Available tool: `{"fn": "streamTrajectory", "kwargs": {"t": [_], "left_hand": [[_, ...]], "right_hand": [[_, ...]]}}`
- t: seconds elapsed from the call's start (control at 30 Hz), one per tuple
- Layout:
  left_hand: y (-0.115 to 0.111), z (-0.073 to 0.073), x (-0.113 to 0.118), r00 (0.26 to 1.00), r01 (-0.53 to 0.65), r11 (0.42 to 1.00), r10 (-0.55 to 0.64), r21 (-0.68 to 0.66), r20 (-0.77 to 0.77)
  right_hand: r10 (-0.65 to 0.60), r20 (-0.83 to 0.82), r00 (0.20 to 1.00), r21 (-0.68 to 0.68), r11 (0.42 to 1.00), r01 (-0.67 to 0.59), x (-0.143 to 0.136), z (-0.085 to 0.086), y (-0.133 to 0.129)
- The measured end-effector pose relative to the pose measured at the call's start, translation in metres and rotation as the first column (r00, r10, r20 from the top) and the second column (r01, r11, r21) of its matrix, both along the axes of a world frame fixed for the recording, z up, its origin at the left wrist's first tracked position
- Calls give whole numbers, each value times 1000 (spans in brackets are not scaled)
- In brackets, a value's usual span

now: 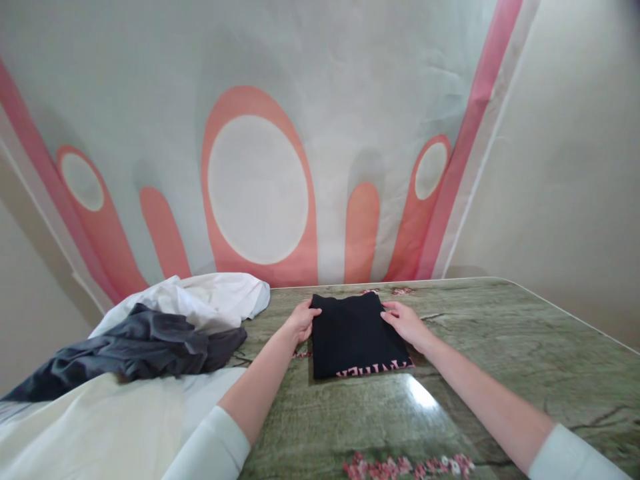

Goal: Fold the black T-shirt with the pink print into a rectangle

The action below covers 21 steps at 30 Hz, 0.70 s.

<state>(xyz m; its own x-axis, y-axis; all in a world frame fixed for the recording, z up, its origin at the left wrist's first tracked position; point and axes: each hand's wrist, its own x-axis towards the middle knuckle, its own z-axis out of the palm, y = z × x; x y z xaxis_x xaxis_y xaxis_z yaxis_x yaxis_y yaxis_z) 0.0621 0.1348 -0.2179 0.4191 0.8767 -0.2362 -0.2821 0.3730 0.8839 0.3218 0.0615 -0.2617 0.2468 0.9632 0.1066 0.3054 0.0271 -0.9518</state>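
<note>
A black garment (353, 337), folded into a compact near-square, lies on the green wood-patterned table (500, 347). Pink lettering runs along its near edge, partly cut off by the fold. My left hand (303, 320) grips the garment's left edge near the far corner, thumb on top. On the opposite side, my right hand (403, 323) pinches the right edge, also with the thumb on top. The fingers beneath the cloth are hidden on both sides. Whether the garment is a T-shirt cannot be told from this fold.
To the left are heaped loose clothes: a white cloth (215, 293) at the back, a dark grey garment (150, 343) across the middle, and a cream cloth (100, 420) nearest me. Behind the table hangs a printed backdrop (330, 120). Pink flower prints (407, 467) mark the tabletop.
</note>
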Motion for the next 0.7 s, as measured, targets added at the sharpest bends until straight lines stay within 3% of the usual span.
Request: {"fn": "streamTrajectory", "kwargs": {"t": [0.17, 0.3, 0.43, 0.5, 0.6, 0.7], "left_hand": [[-1, -4, 5, 997, -72, 980, 73, 184, 0], [-2, -3, 7, 998, -50, 957, 56, 284, -12], [1, -8, 3, 975, -23, 917, 108, 399, -193], [4, -11, 0, 919, -31, 835, 241, 549, -313], [7, -6, -5, 778, 27, 625, 476, 780, -409], [9, 7, -10, 668, 160, 514, 572, 843, -475]], "right_hand": [[-7, 22, 1000, 19, 1000, 7, -4, 4, -3], [8, 38, 999, 128, 992, -13, -8, 3, -6], [-55, 68, 996, 189, 981, 42, -9, 2, -7], [-81, 82, 993, 180, 981, 65, -9, 1, -7], [-125, 107, 986, 141, 984, 109, -9, 1, -6], [-148, 99, 984, 95, 986, 139, -5, -1, -2]]}}
